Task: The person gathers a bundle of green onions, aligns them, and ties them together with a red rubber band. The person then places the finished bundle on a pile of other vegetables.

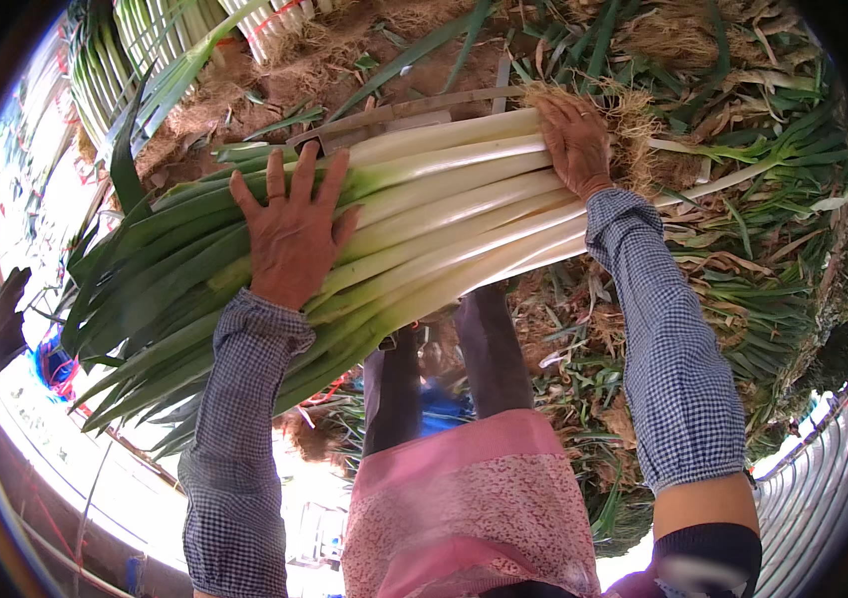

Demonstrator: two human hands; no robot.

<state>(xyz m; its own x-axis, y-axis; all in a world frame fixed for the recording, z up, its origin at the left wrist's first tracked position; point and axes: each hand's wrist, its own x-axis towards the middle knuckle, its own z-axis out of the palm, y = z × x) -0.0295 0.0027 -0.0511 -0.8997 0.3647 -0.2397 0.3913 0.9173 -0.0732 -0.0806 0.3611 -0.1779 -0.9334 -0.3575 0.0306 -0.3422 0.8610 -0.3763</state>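
Note:
A wide pile of large green onions or leeks (461, 202) lies across the view before me, its dark green leaves at the left and its white stalks and roots at the right. My left hand (295, 224) rests flat on the pile with fingers spread, where green turns to pale. At the root end, my right hand (575, 142) lies over the white stalks, its fingertips beside the tangled roots (633, 134). A flat strip (409, 112), partly covered, shows along the pile's far edge. What bears the pile is mostly hidden.
Bundles of stalks tied with red bands (162, 45) stand at the upper left. Loose leaves and root trimmings (753, 247) cover the ground at right. A dark hand-like shape (1, 336) is at the left rim. Curved metal ribs (820, 486) line the lower right.

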